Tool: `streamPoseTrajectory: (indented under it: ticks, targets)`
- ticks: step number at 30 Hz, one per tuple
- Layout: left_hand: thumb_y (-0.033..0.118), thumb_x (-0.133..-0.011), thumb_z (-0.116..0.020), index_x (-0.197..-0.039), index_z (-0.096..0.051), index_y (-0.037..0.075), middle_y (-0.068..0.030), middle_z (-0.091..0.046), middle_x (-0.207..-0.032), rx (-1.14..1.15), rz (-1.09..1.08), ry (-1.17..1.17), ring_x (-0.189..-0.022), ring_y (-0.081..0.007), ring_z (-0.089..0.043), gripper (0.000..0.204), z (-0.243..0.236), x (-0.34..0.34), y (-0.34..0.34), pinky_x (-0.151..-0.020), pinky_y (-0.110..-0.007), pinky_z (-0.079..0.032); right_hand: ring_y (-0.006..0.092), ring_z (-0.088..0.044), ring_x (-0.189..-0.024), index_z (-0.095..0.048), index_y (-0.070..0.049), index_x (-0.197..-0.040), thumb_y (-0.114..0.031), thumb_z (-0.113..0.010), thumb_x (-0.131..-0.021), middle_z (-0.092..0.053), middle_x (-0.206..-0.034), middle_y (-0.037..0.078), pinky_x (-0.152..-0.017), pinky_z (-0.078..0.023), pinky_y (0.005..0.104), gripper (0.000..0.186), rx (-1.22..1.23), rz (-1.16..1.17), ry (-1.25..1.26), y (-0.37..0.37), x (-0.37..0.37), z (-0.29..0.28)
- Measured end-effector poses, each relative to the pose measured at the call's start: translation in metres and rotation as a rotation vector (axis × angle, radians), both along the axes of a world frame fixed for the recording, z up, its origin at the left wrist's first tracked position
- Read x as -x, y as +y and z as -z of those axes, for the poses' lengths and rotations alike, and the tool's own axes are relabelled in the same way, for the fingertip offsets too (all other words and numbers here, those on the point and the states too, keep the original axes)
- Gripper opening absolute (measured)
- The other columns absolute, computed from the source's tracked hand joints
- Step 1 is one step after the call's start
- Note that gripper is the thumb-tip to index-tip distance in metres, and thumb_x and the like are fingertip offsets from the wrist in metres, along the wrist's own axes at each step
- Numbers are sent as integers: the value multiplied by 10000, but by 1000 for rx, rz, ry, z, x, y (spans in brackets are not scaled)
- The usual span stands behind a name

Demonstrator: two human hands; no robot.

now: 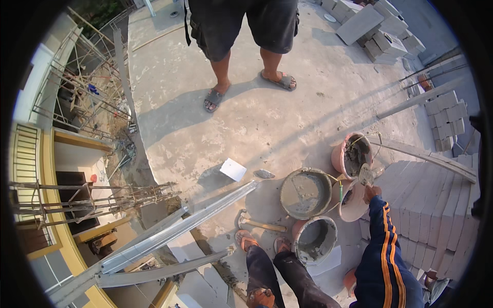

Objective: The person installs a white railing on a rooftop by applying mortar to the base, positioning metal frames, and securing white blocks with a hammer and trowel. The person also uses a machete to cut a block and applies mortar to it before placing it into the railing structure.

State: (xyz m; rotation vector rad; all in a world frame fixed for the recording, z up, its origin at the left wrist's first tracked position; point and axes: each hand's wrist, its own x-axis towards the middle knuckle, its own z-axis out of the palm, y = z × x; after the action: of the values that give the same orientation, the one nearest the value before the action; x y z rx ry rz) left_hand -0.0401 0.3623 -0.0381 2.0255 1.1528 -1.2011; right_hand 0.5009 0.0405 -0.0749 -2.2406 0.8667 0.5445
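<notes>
My right hand [372,193] is closed around the handle of a trowel [366,175], whose blade is coated with grey mortar. The blade is over the near edge of a pink bucket [338,157] with mortar inside. Directly below that hand stands a second pinkish bucket [358,206]. To its left are a wide round tub [285,197] of wet grey mix and a mortar-crusted bucket [334,233] with grey liquid. My left hand [261,297] shows at the lower edge, in front of my leg; its fingers are too unclear to read.
A hammer [264,224] lies by my sandalled feet. Light blocks [431,205] are stacked at right. Metal channels [179,226] cross the slab's left edge, beyond which is a drop with scaffolding [77,87]. Another person [222,72] stands ahead, near a white block [233,169].
</notes>
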Motion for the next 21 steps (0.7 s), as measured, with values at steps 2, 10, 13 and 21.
streamPoseTrajectory:
  ticks: [2, 10, 13, 21]
  targets:
    - [497, -775, -684, -1171, -644, 163, -92, -670, -1173, 130, 70, 28, -1199, -278, -562, 520, 11, 0, -6, -1013, -419, -432, 259, -582, -696, -560, 0, -1070, -356, -571, -928, -563, -794, 141, -606, -473, 408, 384, 276, -320, -95, 20, -24, 17]
    - [423, -813, -679, -1135, -663, 107, -108, -683, -1122, 59, -48, -160, -1085, -270, -598, 452, -21, -73, 29, -943, -408, -461, 294, -634, -955, -265, 29, -1489, -485, -621, -931, -556, -1224, 209, -828, -550, 402, 839, -1100, -307, -254, 301, -100, -182]
    - [395, -827, -678, -1122, -670, 86, -114, -689, -1103, 48, -116, -252, -1042, -267, -612, 427, -40, -90, 41, -917, -404, -472, 299, -600, -1044, -206, 15, -1508, -546, -570, -939, -471, -1316, 237, -889, -520, 400, 878, -1309, -294, -475, 360, -131, -307]
    - [321, -865, -673, -1086, -689, 30, -130, -702, -1052, 81, -459, -458, -928, -259, -648, 366, -62, -34, 32, -846, -394, -501, 432, -323, -1385, 56, -28, -1546, -755, -575, -800, -197, -1533, 292, -1120, -312, 493, 1219, -1207, -151, -725, 359, -215, -476]
